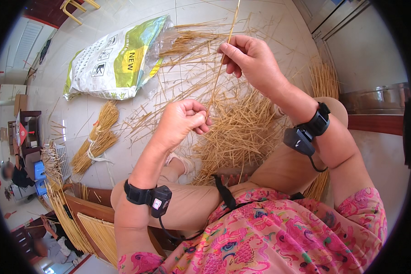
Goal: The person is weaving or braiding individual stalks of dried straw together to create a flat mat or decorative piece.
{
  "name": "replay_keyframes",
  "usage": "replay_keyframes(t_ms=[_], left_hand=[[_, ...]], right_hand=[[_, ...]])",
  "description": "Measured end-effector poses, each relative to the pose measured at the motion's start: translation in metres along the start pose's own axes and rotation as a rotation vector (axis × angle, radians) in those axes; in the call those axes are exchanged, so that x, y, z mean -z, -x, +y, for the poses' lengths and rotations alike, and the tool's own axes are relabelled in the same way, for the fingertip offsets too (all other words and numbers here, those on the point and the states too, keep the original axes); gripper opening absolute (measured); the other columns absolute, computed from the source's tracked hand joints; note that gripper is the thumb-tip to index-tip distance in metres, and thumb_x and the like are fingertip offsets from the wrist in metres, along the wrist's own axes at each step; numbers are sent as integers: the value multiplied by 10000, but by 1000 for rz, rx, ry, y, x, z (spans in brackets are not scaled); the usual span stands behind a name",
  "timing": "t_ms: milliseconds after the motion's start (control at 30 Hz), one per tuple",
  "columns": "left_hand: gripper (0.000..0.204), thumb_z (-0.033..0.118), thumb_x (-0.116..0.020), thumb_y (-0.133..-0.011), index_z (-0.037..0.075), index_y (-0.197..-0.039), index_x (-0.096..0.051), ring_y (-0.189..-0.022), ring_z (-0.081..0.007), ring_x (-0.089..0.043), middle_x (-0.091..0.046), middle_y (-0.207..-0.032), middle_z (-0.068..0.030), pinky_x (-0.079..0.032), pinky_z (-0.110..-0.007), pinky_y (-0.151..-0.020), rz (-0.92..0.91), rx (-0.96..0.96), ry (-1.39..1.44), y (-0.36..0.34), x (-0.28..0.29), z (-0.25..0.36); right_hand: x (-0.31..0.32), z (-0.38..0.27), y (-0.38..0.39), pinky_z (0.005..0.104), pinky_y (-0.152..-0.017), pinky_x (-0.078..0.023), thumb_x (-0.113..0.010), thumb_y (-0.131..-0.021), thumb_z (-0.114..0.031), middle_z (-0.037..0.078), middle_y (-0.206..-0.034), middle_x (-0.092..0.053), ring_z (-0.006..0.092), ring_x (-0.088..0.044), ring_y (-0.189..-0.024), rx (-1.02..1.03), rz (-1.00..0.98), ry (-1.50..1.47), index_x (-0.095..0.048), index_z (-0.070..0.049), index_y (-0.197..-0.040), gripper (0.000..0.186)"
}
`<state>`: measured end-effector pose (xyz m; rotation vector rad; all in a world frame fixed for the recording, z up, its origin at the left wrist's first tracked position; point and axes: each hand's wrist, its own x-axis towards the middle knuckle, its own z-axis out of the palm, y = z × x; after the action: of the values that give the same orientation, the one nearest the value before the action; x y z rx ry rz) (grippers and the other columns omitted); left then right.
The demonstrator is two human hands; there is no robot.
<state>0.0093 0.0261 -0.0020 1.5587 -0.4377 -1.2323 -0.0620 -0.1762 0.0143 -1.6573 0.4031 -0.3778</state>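
Observation:
A long, thin straw stalk [233,20] runs diagonally between my hands, rising above the upper one. My right hand [245,57] pinches it higher up, fingers curled. My left hand [187,118] grips the same stalk lower down with thumb and fingers closed. Below and behind them a loose heap of straw [237,137] lies on the tiled floor, with scattered stalks spreading toward the upper left. My knees are on either side of the heap.
A plastic sack [109,64] with straw at its mouth, a tied bundle [93,144] at left, straw on a wooden board [84,205], upright straw [324,82] by the metal door [360,59], a stool [77,7]. Two other people [18,176] [50,242] are at far left.

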Motion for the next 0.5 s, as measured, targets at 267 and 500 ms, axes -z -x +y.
replay_keyframes(t_ms=[267, 500], left_hand=[[105, 54, -536, -793, -7, -866, -582, -561, -76, -534, -631, -763, -82, -414, -190, -487, 79, 68, 14, -5, 5, -8], [126, 92, -583, -803, -18, -860, -609, -555, -63, -528, -642, -762, -79, -396, -178, -468, 51, 201, -393, -3, 11, -9]], right_hand=[[-2, 2, -2, 191, -481, -420, -497, -915, -180, 14, -683, -584, 48, -532, -565, 34, 10, -70, -589, 1, -865, 209], [10, -6, -5, 176, -511, -390, -462, -940, -202, -22, -722, -537, 37, -476, -586, 69, 44, -172, -580, -19, -911, 220]])
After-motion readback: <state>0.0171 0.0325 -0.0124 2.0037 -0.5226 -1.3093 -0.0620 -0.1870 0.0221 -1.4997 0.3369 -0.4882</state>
